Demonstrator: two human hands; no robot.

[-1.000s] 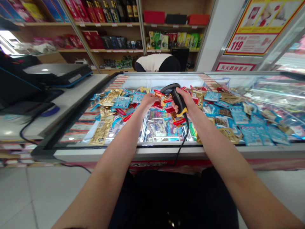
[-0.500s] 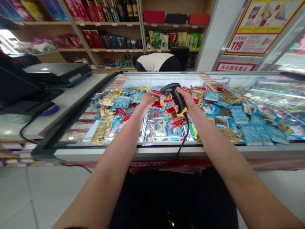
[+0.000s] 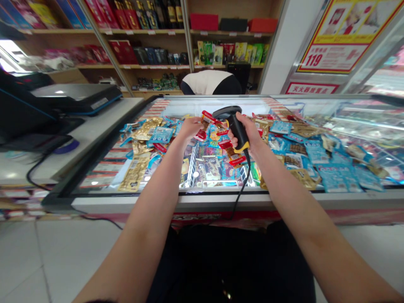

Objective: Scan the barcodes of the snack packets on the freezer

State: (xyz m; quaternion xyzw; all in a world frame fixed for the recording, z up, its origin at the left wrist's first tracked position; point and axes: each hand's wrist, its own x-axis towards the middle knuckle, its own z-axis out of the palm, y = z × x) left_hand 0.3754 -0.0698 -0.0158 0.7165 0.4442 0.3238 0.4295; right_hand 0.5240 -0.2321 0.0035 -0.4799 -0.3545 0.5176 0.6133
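Observation:
My right hand [image 3: 246, 131] is wrapped round the grip of a black and yellow barcode scanner [image 3: 237, 128], its head pointing left and its cable hanging down over the freezer's front edge. My left hand [image 3: 191, 127] pinches a small red snack packet [image 3: 204, 125] at its side, just left of the scanner head. Below the scanner lie more red and brown packets [image 3: 232, 155] on the glass top. Blue packets [image 3: 160, 134] and gold packets [image 3: 135, 170] are heaped to the left of my left hand. More blue packets [image 3: 336, 176] spread out on the right.
The packets lie on a glass-topped chest freezer [image 3: 113, 202], with a white wire basket [image 3: 192, 168] under the glass. At left, a counter carries a weighing scale [image 3: 78, 99]. Behind the freezer a person [image 3: 208, 82] bends down before stocked shelves [image 3: 145, 31].
My left hand has shifted a little to the left, and the red packet in it now shows more clearly, tilted. The scanner in my right hand has barely moved.

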